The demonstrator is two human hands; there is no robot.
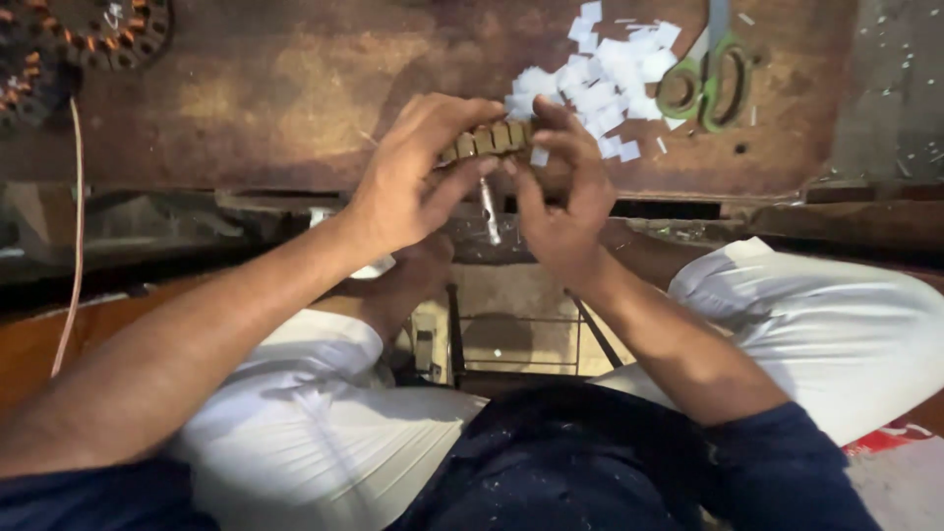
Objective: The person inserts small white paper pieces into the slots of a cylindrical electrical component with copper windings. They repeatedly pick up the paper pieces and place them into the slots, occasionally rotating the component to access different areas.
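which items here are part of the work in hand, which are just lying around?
In hand:
- slotted core with steel shaft, held by left hand and right hand
- white paper slips, the pile's near edge at the right fingertips

Lying about:
- green scissors on the bench
- wound stator, far left
- pink cord

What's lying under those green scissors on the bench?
The green-handled scissors rest on the brown worktop, their handles touching a pile of white paper pieces. The blades run out of the picture, so what lies under them cannot be seen.
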